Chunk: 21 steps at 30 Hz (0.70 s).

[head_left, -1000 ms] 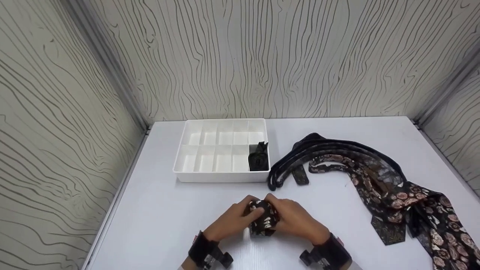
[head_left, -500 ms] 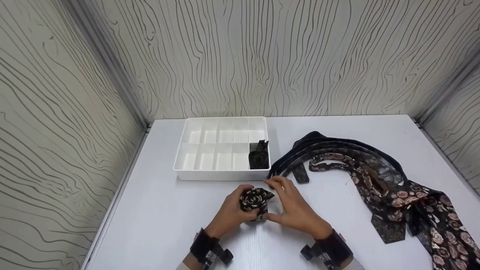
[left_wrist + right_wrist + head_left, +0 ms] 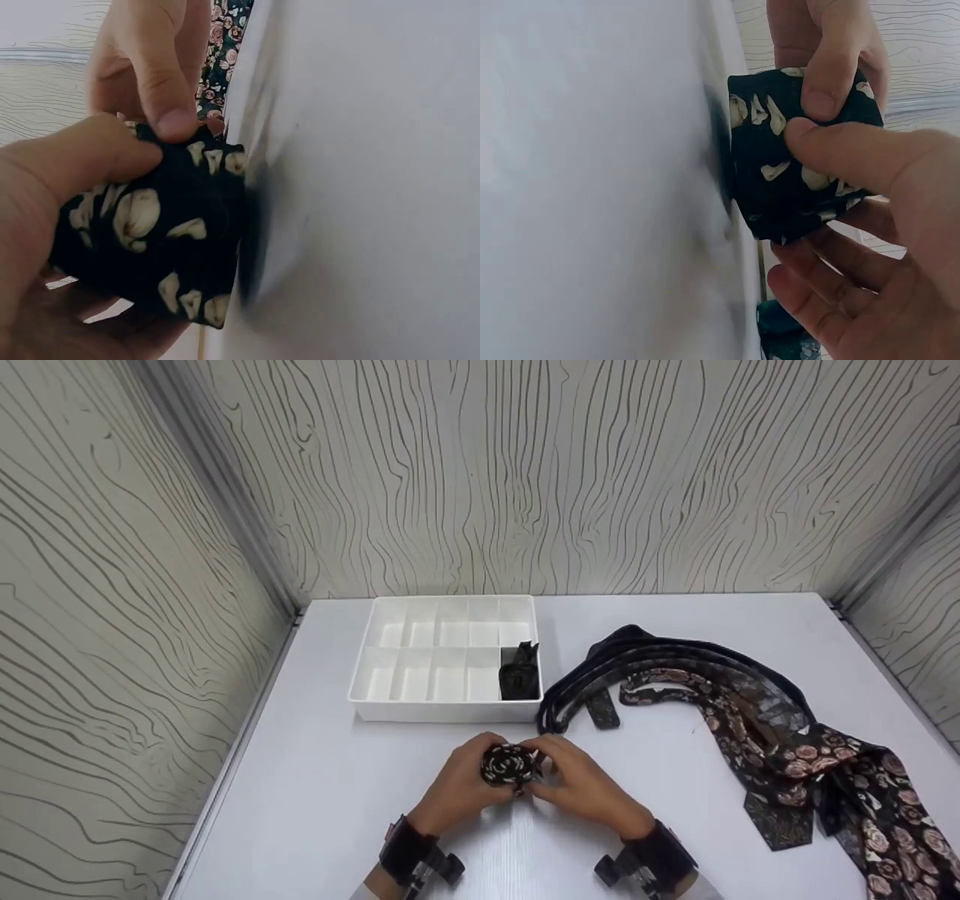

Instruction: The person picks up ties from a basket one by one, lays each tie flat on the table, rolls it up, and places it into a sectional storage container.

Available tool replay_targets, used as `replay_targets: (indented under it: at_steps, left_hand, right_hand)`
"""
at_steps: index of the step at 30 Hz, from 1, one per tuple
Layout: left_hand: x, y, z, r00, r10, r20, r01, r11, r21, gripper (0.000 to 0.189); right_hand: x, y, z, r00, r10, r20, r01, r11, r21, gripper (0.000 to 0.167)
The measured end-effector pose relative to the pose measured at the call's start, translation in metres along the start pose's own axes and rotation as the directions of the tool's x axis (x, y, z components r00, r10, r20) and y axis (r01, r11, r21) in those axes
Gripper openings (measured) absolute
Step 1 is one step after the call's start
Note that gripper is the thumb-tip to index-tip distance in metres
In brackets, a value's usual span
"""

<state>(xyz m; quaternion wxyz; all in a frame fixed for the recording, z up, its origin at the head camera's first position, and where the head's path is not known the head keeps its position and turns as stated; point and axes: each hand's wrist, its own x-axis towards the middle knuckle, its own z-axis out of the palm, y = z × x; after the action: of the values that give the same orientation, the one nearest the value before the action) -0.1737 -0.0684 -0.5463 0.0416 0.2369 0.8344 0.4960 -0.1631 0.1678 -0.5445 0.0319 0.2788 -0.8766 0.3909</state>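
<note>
1. The patterned roll [image 3: 507,766] was held spiral-side up, nearer the person than the divided tray [image 3: 446,712]; contact with the surface [image 3: 322,780] could not be confirmed.
2. Left hand [image 3: 459,785]: fingers curled round one side of the roll, thumb pressed on its near face.
3. Right hand [image 3: 583,785]: fingers and thumb pinched the opposite side.
4. Good handling appeared to call for light, even pressure from both sides, layers kept level and the outer end held flat.

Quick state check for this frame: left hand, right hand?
Left hand: holding the rolled tie, thumb and fingers around it.
Right hand: holding the same rolled tie from the other side.
</note>
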Motion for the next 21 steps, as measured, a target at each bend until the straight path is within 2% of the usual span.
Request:
replay_targets:
  at_steps: [2, 5, 8, 10, 13, 15, 18, 21]
  left_hand:
    - [0.002, 0.003, -0.006, 0.999, -0.016, -0.049, 0.015, 1.000, -0.020, 0.057]
    - [0.008, 0.008, -0.019, 0.988, -0.049, -0.148, 0.041, 0.998, -0.052, 0.056]
    - [0.020, 0.013, -0.032, 0.964, -0.072, -0.257, 0.053, 0.996, -0.078, 0.053]
    - [0.031, 0.014, -0.039, 0.939, -0.084, -0.332, 0.057, 0.994, -0.090, 0.050]
    - [0.050, 0.013, -0.047, 0.896, -0.109, -0.430, 0.073, 0.992, -0.099, 0.047]
    - [0.062, 0.011, -0.049, 0.871, -0.138, -0.472, 0.096, 0.989, -0.113, 0.045]
    - [0.079, 0.009, -0.048, 0.845, -0.196, -0.497, 0.132, 0.978, -0.162, 0.044]
    - [0.091, 0.007, -0.046, 0.833, -0.235, -0.501, 0.148, 0.967, -0.207, 0.044]
  right_hand:
    - [0.007, 0.000, -0.003, 0.999, 0.014, -0.035, -0.012, 0.999, 0.049, 0.047]
    - [0.020, 0.000, -0.010, 0.987, 0.076, -0.139, -0.060, 0.991, 0.115, 0.042]
    - [0.037, 0.002, -0.015, 0.957, 0.163, -0.240, -0.128, 0.980, 0.155, 0.037]
    - [0.048, 0.004, -0.017, 0.935, 0.219, -0.277, -0.181, 0.971, 0.158, 0.036]
    - [0.063, 0.008, -0.017, 0.916, 0.287, -0.281, -0.254, 0.956, 0.147, 0.038]
    - [0.070, 0.011, -0.016, 0.909, 0.319, -0.267, -0.291, 0.946, 0.139, 0.040]
    - [0.076, 0.015, -0.013, 0.902, 0.350, -0.251, -0.320, 0.935, 0.155, 0.041]
    - [0.078, 0.017, -0.012, 0.903, 0.349, -0.251, -0.309, 0.933, 0.186, 0.041]
